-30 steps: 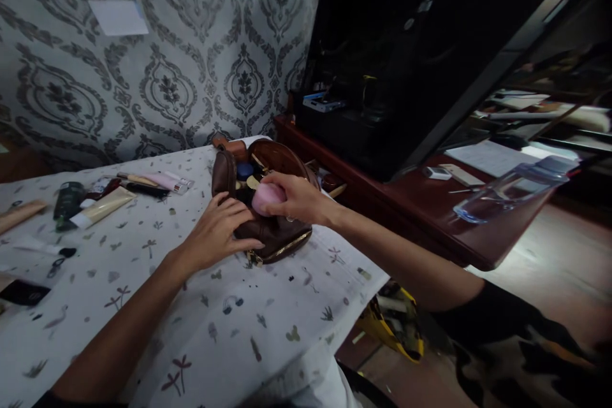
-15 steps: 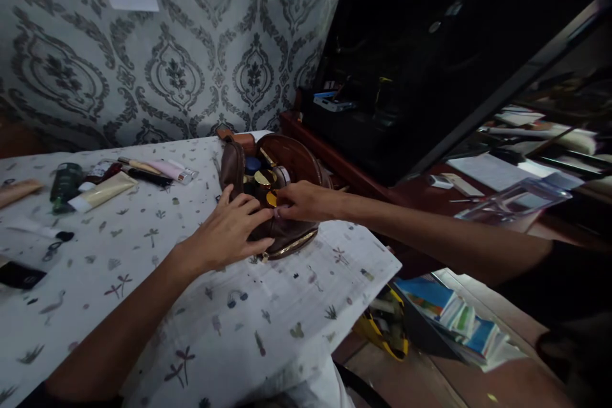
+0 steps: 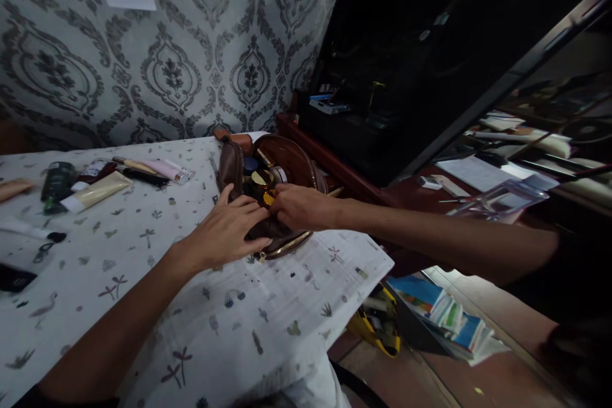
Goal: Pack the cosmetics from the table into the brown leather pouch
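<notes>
A brown zip pouch stands unzipped at the table's right end. Inside it are a gold-lidded jar, a dark blue round lid and a second gold piece. My left hand grips the pouch's left front edge, fingers over the rim and thumb low by the gold zip. My right hand reaches in from the right with fingers closed, right beside the second gold piece. Its fingertips are partly hidden, so what they pinch is unclear.
Left on the patterned cloth lie a cream tube, a dark green bottle, brushes and pens. A large black screen leans over the right side. Below the table edge sit a yellow bag and booklets.
The view has shifted slightly. My right hand's fingers have curled in more at the second gold piece. My left hand keeps its place on the pouch.
</notes>
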### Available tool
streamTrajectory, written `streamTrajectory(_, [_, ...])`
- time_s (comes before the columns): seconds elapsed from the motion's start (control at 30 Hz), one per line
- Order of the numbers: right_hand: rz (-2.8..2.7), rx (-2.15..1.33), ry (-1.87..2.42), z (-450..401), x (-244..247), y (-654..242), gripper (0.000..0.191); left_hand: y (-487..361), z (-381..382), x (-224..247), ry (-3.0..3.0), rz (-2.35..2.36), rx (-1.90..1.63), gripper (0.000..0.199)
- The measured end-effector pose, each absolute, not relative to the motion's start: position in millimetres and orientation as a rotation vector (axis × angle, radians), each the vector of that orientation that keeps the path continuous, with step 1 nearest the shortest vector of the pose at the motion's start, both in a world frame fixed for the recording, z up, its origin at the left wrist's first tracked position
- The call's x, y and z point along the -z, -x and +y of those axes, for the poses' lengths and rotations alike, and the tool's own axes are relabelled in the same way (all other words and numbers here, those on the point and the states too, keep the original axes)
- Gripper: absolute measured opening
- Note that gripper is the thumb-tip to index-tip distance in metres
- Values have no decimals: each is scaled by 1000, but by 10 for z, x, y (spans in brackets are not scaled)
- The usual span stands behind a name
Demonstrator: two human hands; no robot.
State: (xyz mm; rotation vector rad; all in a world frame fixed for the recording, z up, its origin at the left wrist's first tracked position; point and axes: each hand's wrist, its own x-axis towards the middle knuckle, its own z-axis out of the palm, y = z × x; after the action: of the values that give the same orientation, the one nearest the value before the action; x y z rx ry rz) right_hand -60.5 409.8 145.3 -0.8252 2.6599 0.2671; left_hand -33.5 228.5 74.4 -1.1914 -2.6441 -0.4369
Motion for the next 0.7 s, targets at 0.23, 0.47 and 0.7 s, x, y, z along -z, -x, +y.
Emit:
streamTrajectory(0.23, [2504,-286,853,4073,-1530,685,36,341,2274,-728,1185,-2640,465,34])
streamTrajectory(0.47, [2602,-249,724,4076,-1441,667,42,351,2267,-744,1194,-2681,489,37])
streamTrajectory(0.7, [2421,-410,865,3920,-1508,777,45,358,2258,-746,1208,-2677,454,43])
